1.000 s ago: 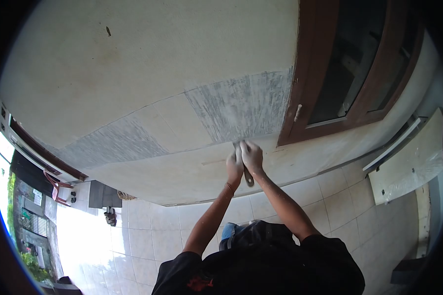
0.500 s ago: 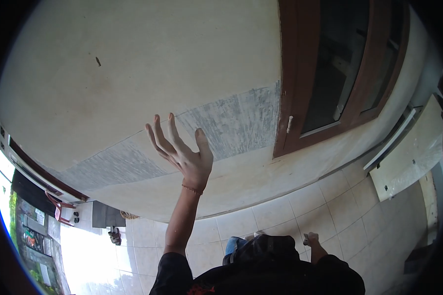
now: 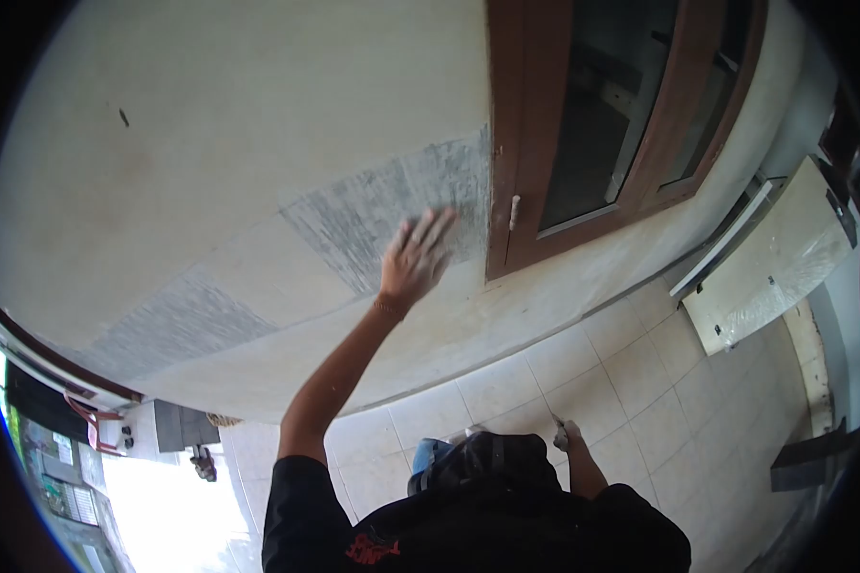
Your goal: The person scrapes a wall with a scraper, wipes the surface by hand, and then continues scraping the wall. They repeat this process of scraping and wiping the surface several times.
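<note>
My left hand (image 3: 417, 260) reaches up to the pale wall (image 3: 248, 105), its fingers stretched out and a little blurred. It overlaps the right grey, streaked patch (image 3: 354, 205) on that wall, near the patch's lower edge, and holds nothing. A thin bracelet circles the wrist. Lower down, at my right side, my right hand (image 3: 567, 437) hangs above the floor tiles with its fingers curled closed. Something thin and dark sticks out past its fingers; I cannot tell what it is. Pale dust covers these fingers.
A brown-framed window (image 3: 535, 172) with a white handle borders the grey patch on the right. Another grey patch (image 3: 177, 320) lies further left. A plastic-wrapped panel (image 3: 769, 277) leans at the right. On the tiled floor (image 3: 506, 392), a red chair (image 3: 94, 420) stands far left.
My left hand has moved right across the wall, from between the grey patches onto the right one, and its fingers are closer together. The view has shifted to the right.
</note>
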Motion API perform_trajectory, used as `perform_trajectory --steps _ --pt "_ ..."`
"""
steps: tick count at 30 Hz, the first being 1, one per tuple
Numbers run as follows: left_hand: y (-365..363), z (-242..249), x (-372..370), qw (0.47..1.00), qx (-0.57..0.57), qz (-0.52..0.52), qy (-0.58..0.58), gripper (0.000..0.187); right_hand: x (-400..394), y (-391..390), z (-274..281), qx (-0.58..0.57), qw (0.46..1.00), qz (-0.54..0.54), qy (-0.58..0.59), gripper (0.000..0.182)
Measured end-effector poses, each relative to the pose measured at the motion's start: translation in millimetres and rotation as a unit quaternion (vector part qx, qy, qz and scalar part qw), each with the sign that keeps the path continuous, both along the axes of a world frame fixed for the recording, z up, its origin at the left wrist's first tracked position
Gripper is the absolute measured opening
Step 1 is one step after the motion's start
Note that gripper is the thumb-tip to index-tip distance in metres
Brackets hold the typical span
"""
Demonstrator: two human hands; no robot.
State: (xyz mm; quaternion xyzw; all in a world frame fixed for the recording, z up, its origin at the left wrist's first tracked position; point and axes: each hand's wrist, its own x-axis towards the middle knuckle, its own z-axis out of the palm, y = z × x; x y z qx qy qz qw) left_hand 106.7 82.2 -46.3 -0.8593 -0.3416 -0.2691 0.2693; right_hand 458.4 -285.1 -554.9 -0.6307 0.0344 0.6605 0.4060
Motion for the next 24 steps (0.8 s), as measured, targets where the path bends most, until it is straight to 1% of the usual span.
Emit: perform_trajectory --steps 1,2,5,6,8,9,10,11,12,13,14,15,16,17,18,19,21,22,23,24 --pt "-2.9 31.8 6.9 0.999 0.027 0.014 -0.041 0.059 8.0 7.0 -4.5 0.014 0.995 -0.024 0.091 0.033" --pt "-1.2 49.8 12.6 0.995 0.06 0.032 -0.079 0.058 -2.8 19.5 24.1 -0.01 0.998 -0.039 0.043 0.027" --pt "8.9 40.3 12.3 0.989 0.109 0.09 -0.031 0.059 -18.6 50.8 54.4 0.005 0.997 -0.031 0.066 0.027" --pt "9.8 18.9 7.4 0.994 0.078 0.072 -0.017 0.06 -25.1 62.1 58.3 0.023 0.998 -0.003 0.056 0.026" --pt "1.7 -48.6 -10.0 0.998 -0.02 0.052 -0.033 0.063 -41.4 76.6 58.7 0.063 0.996 0.046 0.039 0.026" --pt "-12.5 -85.5 -17.8 0.993 -0.088 0.047 -0.062 0.066 -54.2 83.2 62.7 0.057 0.997 0.055 0.024 0.026" --pt "-29.0 -124.1 -30.6 0.984 -0.146 0.086 -0.062 0.069 -69.5 88.1 72.1 0.052 0.997 0.06 0.009 0.027" --pt "-53.7 -151.9 -45.7 0.97 -0.203 0.121 -0.063 0.072 -77.9 94.3 81.7 0.048 0.997 0.062 -0.005 0.027" --pt "-83.9 -178.5 -60.0 0.947 -0.267 0.158 -0.079 0.08 -83.9 95.4 84.6 0.101 0.992 0.053 0.047 0.029" --pt "-112.9 -232.7 -79.2 0.922 -0.321 0.19 -0.101 0.086 -86.2 90.0 59.0 0.153 0.982 0.044 0.1 0.032" --pt "-145.2 -245.0 -95.2 0.781 -0.554 0.283 -0.06 0.09 -91.6 92.7 42.6 0.203 0.966 0.034 0.157 0.036" --pt "-176.8 -268.7 -125.1 0.672 -0.677 0.288 -0.086 0.093 -98.4 100.0 49.0 0.178 0.957 0.007 0.229 0.035" --pt "-206.6 -291.1 -158.7 0.569 -0.761 0.29 -0.115 0.099 -105.4 101.9 62.3 0.147 0.942 -0.02 0.3 0.036" --pt "-234.8 -365.2 -208.4 0.501 -0.798 0.294 -0.162 0.101 -116.6 101.3 69.0 0.112 0.921 -0.048 0.371 0.036" --pt "-261.3 -359.5 -239.6 0.449 -0.797 0.34 -0.217 0.099 -124.5 101.4 65.5 0.147 0.921 -0.027 0.36 0.033" --pt "-285.1 -347.6 -265.6 0.395 -0.79 0.381 -0.272 0.097 -136.7 103.1 70.3 0.124 0.922 -0.035 0.365 0.033" --pt "-307.3 -310.1 -310.3 0.392 -0.753 0.385 -0.362 0.089 -155.4 116.8 94.3 0.084 0.924 -0.049 0.37 0.033" --pt "-309.5 -284.6 -325.8 0.391 -0.722 0.394 -0.413 0.086 -164.5 124.7 105.5 0.071 0.893 -0.048 0.441 0.035" --pt "-307.1 -262.0 -339.9 0.391 -0.689 0.398 -0.462 0.084 -176.8 132.9 114.1 0.071 0.913 -0.012 0.4 0.035" --pt "-301.9 -249.8 -354.2 0.415 -0.645 0.398 -0.504 0.081 -189.4 143.1 122.6 0.074 0.931 0.023 0.357 0.035"
